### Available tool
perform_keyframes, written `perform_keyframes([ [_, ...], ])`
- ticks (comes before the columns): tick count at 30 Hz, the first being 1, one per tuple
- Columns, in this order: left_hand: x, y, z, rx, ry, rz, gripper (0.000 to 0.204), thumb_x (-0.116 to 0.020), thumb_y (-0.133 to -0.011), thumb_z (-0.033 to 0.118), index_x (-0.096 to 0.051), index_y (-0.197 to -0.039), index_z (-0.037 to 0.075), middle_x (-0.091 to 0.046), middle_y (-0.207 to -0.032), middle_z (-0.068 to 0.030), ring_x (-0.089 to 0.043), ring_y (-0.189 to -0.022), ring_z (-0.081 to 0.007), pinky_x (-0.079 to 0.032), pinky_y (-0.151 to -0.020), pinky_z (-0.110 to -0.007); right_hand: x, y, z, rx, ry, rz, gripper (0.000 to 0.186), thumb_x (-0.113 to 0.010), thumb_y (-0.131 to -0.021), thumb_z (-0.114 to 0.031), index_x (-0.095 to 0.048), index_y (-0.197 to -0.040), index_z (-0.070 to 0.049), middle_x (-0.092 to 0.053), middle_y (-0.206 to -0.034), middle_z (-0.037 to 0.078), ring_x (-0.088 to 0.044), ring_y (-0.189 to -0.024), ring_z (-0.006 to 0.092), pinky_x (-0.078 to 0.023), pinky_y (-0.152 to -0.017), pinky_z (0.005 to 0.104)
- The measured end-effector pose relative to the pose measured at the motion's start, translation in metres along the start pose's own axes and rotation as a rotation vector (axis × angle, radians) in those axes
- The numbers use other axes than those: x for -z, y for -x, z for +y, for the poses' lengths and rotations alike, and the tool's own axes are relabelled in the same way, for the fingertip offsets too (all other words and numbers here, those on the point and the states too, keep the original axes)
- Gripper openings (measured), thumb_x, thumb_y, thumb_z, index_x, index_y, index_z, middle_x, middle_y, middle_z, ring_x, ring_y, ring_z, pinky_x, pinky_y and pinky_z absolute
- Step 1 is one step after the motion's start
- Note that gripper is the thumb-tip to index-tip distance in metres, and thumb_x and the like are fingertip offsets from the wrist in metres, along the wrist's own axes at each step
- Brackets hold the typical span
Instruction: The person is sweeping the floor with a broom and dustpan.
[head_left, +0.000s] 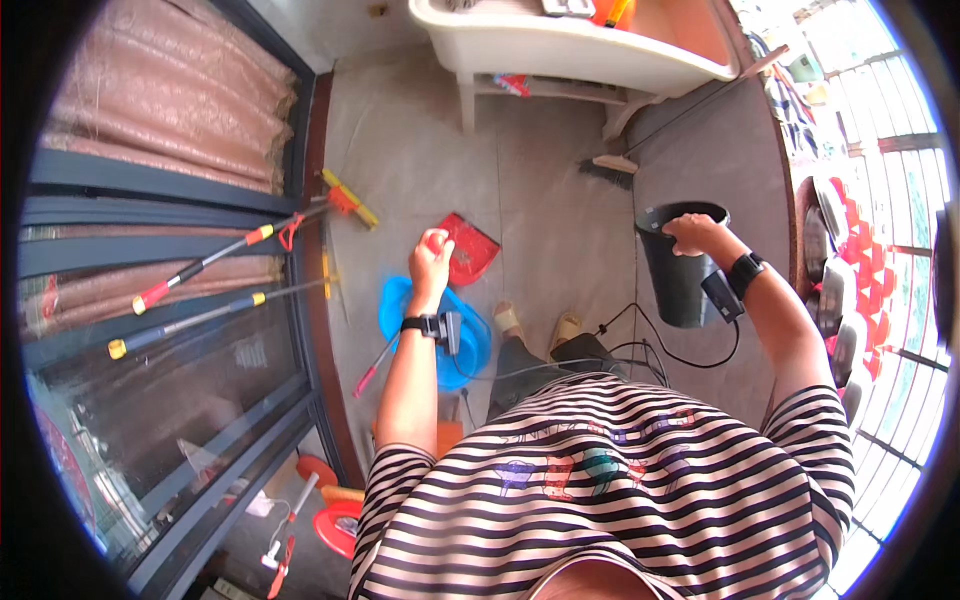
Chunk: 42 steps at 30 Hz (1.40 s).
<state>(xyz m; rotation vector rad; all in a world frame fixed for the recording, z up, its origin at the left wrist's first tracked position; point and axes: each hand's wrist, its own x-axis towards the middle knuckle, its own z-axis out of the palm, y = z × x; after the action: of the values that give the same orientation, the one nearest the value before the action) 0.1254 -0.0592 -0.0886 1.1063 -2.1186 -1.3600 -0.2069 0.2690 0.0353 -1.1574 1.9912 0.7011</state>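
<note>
Blue basin (476,350) sat on the floor (560,200), partly hidden behind the left wrist; left hand (430,268), palm inward, had its fingers curled tightly round a red grip (436,239), beside a red dustpan (476,252), any join between them hidden; pale tub (600,50) held a yellow object (618,12), both cut off above; dark bin (675,285) stood upright, its contents impossible to tell; right hand (696,234), arm outstretched, had fingers bent over the bin's rim, gripping it.
</note>
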Motion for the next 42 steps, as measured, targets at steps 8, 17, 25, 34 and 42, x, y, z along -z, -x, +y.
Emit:
perform_keyframes([
  [8,-0.004,0.012,-0.017,0.055,-0.048,0.027,0.020,-0.067,-0.073,0.015,-0.062,-0.090,0.007,-0.066,-0.082,-0.0123,-0.064,-0.080,-0.0296,-0.049,-0.073,-0.037,0.151,0.096,0.088,-0.173,-0.354,0.731,0.040,-0.065,-0.072,-0.013,-0.055,-0.110,-0.004,-0.061,-0.097,0.018,-0.059,-0.095,0.0338,-0.045,-0.079,0.0396],
  [17,-0.014,0.017,-0.028,0.192,0.045,0.106,0.025,-0.069,-0.072,0.010,-0.064,-0.096,0.004,-0.067,-0.090,-0.0075,-0.062,-0.082,-0.0165,-0.049,-0.077,-0.030,0.234,-0.002,0.217,-0.214,-0.443,1.404,0.039,-0.062,-0.079,-0.016,-0.056,-0.115,-0.005,-0.061,-0.108,0.017,-0.058,-0.102,0.0327,-0.046,-0.085,0.0363],
  [25,-0.053,0.029,0.040,0.651,0.201,0.246,0.031,-0.066,-0.078,0.008,-0.060,-0.108,0.004,-0.063,-0.091,-0.0045,-0.060,-0.076,-0.0129,-0.049,-0.059,-0.026,0.281,-0.169,0.317,-0.215,-0.345,1.277,0.028,-0.061,-0.074,-0.012,-0.061,-0.102,-0.012,-0.064,-0.096,0.013,-0.061,-0.089,0.0349,-0.049,-0.075,0.0430],
  [34,-0.099,0.027,0.064,0.693,0.308,0.435,0.033,-0.064,-0.081,0.007,-0.055,-0.112,0.003,-0.059,-0.088,-0.0048,-0.055,-0.065,-0.0102,-0.046,-0.054,-0.022,0.271,-0.288,0.369,-0.222,-0.390,1.154,0.020,-0.064,-0.073,-0.013,-0.060,-0.093,-0.011,-0.064,-0.089,0.012,-0.062,-0.084,0.0338,-0.049,-0.071,0.0424],
  [42,-0.111,0.011,0.112,0.741,0.384,0.601,0.034,-0.064,-0.084,0.012,-0.052,-0.115,0.004,-0.057,-0.095,-0.0054,-0.057,-0.078,-0.0126,-0.050,-0.067,-0.024,0.267,-0.289,0.375,-0.138,-0.229,1.097,0.059,-0.071,-0.069,-0.013,-0.049,-0.123,-0.017,-0.055,-0.112,0.008,-0.052,-0.107,0.0268,-0.040,-0.087,0.0420],
])
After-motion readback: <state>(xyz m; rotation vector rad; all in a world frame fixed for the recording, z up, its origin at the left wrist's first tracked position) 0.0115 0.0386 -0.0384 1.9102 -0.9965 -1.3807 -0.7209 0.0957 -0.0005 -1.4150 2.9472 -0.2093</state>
